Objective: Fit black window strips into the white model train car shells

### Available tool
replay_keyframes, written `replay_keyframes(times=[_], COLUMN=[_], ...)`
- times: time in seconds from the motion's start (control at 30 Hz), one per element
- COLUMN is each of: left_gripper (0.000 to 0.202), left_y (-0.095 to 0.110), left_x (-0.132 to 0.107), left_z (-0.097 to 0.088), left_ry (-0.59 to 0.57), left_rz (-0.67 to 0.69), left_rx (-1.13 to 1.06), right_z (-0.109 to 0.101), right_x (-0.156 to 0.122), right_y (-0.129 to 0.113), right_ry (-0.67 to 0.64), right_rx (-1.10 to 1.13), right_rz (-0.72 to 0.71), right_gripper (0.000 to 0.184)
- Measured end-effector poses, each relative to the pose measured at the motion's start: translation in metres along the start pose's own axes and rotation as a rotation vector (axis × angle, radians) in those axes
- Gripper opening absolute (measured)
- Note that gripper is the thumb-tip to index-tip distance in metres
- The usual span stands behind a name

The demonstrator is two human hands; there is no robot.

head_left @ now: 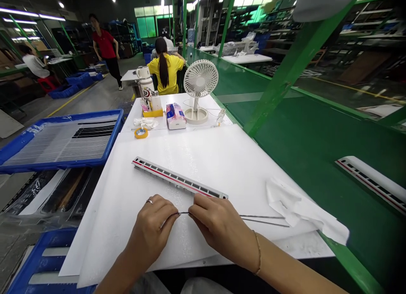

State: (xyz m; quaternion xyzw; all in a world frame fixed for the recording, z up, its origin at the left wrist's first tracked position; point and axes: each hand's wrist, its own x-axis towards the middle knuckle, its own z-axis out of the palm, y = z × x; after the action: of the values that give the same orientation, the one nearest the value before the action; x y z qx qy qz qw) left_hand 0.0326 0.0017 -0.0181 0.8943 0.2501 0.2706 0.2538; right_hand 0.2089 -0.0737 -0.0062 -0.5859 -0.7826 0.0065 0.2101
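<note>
the left hand (149, 235) and the right hand (218, 228) meet low in the middle of the frame, each in a narrow grip pinching a thin dark strip (183, 213), with long dark lengths running off to the right from under the right hand. just above the hands, a white model train car (179, 178) with a red stripe lies slanted on a white foam sheet (203, 150). a crumpled white wipe (301, 209) lies at right. a roll of yellow tape (141, 133) sits beyond the sheet, and a second train car (371, 184) rests on the green desk (285, 116) at right.
</note>
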Motion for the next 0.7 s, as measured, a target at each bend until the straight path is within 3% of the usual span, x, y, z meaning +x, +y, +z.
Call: replay_keyframes(times=[0.3,0.43,0.7], left_gripper=[0.019,0.02,0.023], left_y=[-0.019,-0.017,-0.011], left_x=[-0.012,-0.013,-0.008], left_z=[0.009,0.018,0.026], left_ry=[-0.102,-0.069,-0.125], left_rz=[-0.005,0.013,-0.004], left_rx=[0.022,0.116,0.002], right_z=[0.025,0.034,0.032], right_x=[-0.017,-0.021,-0.022], right_y=[0.006,0.005,0.007], right_ry=[0.048,0.026,-0.01], right_rx=[0.075,0.112,0.2], right_rz=[0.051,0.013,0.063], right_gripper=[0.025,0.027,0.023])
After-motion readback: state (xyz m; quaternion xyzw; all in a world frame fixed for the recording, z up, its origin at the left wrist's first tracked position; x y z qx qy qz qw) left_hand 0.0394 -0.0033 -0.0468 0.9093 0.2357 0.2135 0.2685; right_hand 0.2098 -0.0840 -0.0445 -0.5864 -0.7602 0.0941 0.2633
